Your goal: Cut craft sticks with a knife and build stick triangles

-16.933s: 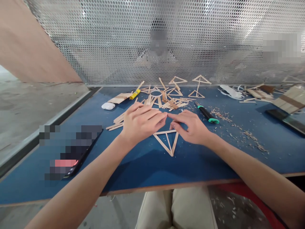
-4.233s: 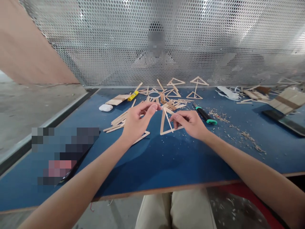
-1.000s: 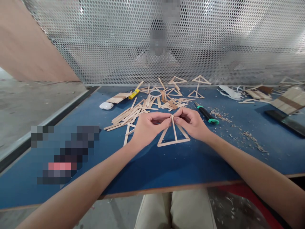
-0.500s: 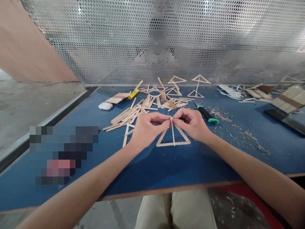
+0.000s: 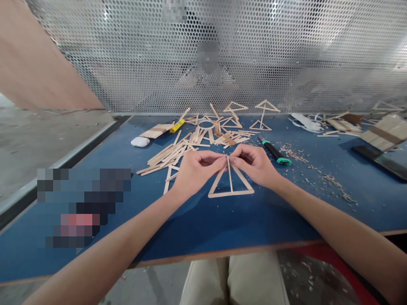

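A triangle of wooden craft sticks (image 5: 231, 192) with a centre stick lies on the blue table (image 5: 222, 224), its apex pointing away from me. My left hand (image 5: 193, 171) and my right hand (image 5: 254, 165) both pinch the apex between fingertips. A second stick triangle (image 5: 170, 178) lies just left of my left hand. A heap of loose craft sticks (image 5: 171, 154) spreads behind my left hand.
A green-ended knife (image 5: 274, 153), a yellow glue tube (image 5: 178, 125), a white case (image 5: 140, 141), a white ring (image 5: 206, 124) and several finished triangles (image 5: 263, 114) lie farther back. A phone (image 5: 85, 207) rests at the left. Wood shavings (image 5: 330, 182) scatter right. A perforated metal screen (image 5: 286, 55) closes the back.
Both hands stay pinched on the triangle's apex; the triangle's base has shifted slightly and squared up toward me.
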A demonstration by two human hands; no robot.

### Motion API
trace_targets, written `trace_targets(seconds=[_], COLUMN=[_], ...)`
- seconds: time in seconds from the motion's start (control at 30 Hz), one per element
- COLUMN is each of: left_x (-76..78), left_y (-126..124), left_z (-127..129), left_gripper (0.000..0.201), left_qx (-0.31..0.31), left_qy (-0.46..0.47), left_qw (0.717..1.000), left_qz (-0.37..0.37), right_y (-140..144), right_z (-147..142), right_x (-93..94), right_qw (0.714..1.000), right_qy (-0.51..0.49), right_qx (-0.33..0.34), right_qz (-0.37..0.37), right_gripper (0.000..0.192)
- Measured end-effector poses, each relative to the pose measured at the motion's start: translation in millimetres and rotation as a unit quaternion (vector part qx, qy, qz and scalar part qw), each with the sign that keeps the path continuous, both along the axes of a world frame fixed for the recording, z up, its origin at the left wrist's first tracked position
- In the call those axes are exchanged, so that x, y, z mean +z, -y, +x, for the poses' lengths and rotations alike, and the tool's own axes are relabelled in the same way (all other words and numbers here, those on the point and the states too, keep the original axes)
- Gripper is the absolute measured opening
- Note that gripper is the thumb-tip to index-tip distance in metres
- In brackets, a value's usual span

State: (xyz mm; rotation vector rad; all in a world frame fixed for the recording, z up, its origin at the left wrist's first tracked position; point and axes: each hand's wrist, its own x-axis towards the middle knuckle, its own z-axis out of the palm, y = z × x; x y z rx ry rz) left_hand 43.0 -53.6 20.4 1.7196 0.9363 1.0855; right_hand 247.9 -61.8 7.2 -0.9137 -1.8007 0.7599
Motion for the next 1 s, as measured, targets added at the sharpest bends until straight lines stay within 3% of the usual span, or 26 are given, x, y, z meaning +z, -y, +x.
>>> trace_targets(seconds=[0.2, 1.0], left_x=[-1.0, -1.8], left_y=[-1.0, -0.3], left_z=[-0.4, -0.2], left_gripper=[0.024, 0.018], left_qx=[-0.021, -0.017], left_qy=[0.036, 0.026], left_qw=[0.999, 1.000], left_qz=[-0.028, -0.003], right_y=[-0.6, -3.0], right_z=[1.9, 4.3], right_x=[0.6, 1.1], right_qw=[1.000, 0.998], right_qy=[-0.001, -0.028], right_qx=[0.017, 0.050], right_qz=[0.016, -0.028], right_gripper=[0.013, 0.021])
